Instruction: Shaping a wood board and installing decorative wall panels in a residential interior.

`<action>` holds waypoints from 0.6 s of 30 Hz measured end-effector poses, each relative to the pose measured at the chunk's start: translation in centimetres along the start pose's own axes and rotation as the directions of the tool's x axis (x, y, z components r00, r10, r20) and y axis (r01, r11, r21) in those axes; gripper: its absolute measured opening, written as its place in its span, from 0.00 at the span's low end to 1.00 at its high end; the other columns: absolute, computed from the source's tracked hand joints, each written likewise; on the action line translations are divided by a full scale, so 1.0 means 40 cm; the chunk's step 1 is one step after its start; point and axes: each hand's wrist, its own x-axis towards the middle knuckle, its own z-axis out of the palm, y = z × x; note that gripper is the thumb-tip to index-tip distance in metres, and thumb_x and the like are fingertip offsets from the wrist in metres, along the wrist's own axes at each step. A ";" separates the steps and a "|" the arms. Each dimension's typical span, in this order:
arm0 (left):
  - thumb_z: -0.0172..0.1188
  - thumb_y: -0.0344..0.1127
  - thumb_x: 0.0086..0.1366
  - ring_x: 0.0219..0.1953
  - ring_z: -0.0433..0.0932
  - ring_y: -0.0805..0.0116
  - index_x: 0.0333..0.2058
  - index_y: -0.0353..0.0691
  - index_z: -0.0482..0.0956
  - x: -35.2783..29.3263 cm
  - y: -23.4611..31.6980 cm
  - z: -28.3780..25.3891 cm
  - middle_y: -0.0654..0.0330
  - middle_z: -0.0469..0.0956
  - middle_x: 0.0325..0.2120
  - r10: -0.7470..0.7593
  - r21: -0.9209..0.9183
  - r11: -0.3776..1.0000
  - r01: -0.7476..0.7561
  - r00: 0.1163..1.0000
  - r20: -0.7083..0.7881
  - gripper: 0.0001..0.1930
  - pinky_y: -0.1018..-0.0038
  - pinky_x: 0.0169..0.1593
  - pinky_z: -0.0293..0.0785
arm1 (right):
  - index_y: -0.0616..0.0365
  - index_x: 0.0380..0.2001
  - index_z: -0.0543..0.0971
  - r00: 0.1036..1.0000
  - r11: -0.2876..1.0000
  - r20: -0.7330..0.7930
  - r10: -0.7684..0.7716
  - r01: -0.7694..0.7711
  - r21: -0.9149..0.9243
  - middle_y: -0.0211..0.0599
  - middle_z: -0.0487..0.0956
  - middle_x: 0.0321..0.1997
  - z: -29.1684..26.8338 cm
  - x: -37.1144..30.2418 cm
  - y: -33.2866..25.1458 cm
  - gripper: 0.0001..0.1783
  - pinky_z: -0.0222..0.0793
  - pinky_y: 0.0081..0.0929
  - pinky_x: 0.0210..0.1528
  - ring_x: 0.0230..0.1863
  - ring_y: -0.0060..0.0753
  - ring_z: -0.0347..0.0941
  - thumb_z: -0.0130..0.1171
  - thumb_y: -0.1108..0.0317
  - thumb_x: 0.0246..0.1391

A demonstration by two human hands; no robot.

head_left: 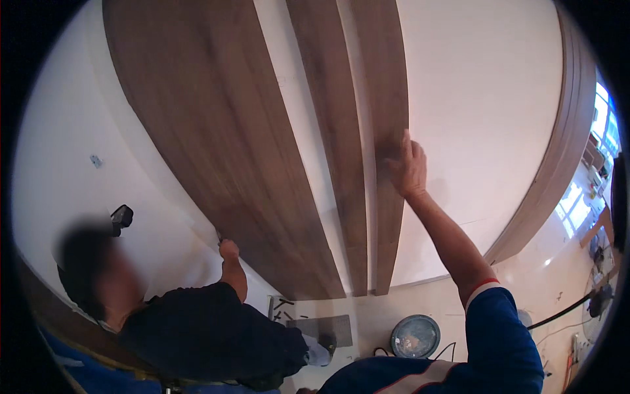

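Note:
My right hand [411, 169] reaches up against the wall, at the right edge of a narrow brown wood-grain board [387, 85]. Its fingers are stretched and apart, with the thumb side over the board's face; I see nothing held in it. To the left stands a second narrow brown board [335, 111], parallel to the first, with a pale strip between them. A much wider brown wood-grain panel [216, 131] is farther left. My left hand does not show.
A person in a dark shirt [210, 328] stands at left, one hand [229, 249] at the wide panel's left edge. On the floor are a round bucket [415, 336], a grey mat [325, 328] and cables. Brown trim [558, 151] bounds the white wall [485, 85] at right.

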 end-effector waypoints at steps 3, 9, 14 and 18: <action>0.58 0.55 0.65 0.49 0.79 0.40 0.45 0.32 0.80 0.032 0.051 -0.030 0.41 0.81 0.43 0.052 0.003 0.999 -0.052 0.998 -0.034 0.27 0.50 0.54 0.73 | 0.62 0.71 0.56 0.986 0.988 -0.107 -0.130 0.138 0.075 0.53 0.70 0.55 0.019 -0.018 -0.067 0.52 0.65 0.46 0.59 0.54 0.53 0.67 0.71 0.68 0.45; 0.60 0.55 0.66 0.50 0.80 0.42 0.49 0.29 0.78 0.076 0.293 -0.236 0.38 0.81 0.45 0.411 -0.002 0.909 -0.416 0.899 -0.149 0.30 0.53 0.53 0.74 | 0.65 0.71 0.53 0.993 0.925 0.101 0.061 -0.094 0.368 0.59 0.63 0.64 0.034 0.065 -0.202 0.54 0.64 0.49 0.66 0.64 0.66 0.62 0.74 0.62 0.47; 0.63 0.51 0.66 0.48 0.82 0.51 0.56 0.29 0.74 -0.070 0.656 -0.521 0.40 0.82 0.45 0.446 -0.180 0.846 -0.503 0.850 -0.279 0.31 0.63 0.51 0.77 | 0.70 0.71 0.46 0.978 0.934 0.121 0.170 -0.199 0.298 0.62 0.61 0.65 0.027 0.152 -0.303 0.62 0.61 0.47 0.68 0.65 0.64 0.60 0.76 0.59 0.44; 0.63 0.47 0.68 0.50 0.83 0.62 0.62 0.29 0.69 -0.198 0.869 -0.668 0.47 0.83 0.48 0.467 -0.423 0.676 -0.604 0.795 -0.388 0.32 0.68 0.54 0.77 | 0.70 0.72 0.41 0.951 0.922 0.157 0.267 -0.299 0.244 0.61 0.59 0.66 0.039 0.189 -0.353 0.68 0.62 0.48 0.65 0.63 0.60 0.60 0.78 0.54 0.42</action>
